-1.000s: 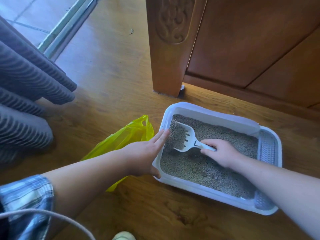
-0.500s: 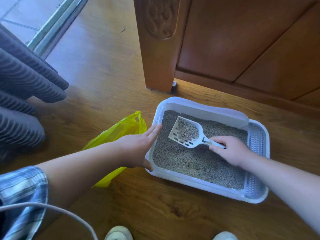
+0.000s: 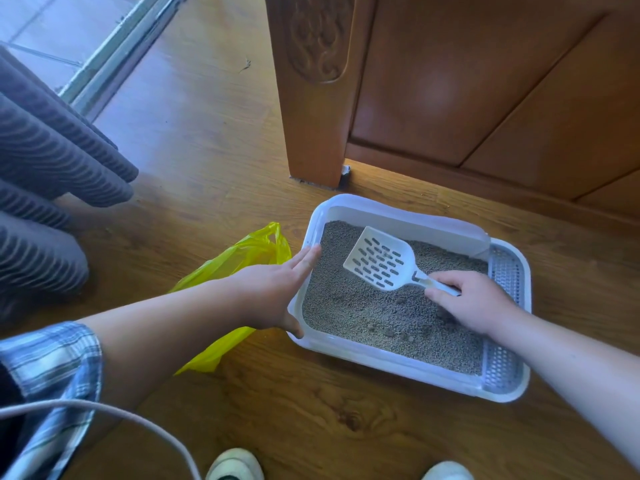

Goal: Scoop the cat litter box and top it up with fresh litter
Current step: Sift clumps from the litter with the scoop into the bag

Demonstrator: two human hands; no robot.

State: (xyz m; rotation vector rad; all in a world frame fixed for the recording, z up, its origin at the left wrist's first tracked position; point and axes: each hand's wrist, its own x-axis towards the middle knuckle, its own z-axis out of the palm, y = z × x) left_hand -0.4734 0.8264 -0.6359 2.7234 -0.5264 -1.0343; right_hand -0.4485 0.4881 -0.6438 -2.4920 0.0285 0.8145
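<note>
On wood floor (image 3: 207,150): litter box (image 3: 381,362) near carved cabinet (image 3: 311,109).

Litter box (image 3: 408,360) on the floor (image 3: 207,150), just before a cabinet (image 3: 467,81). Litter (image 3: 363,317) inside; scoop (image 3: 381,259) above it. Bag (image 3: 242,258) on the floor, left of the box. Curtain (image 3: 45,161) far left.

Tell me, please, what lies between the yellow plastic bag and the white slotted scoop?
Head view: the left hand, the white tray's rim, then grey litter.
</note>
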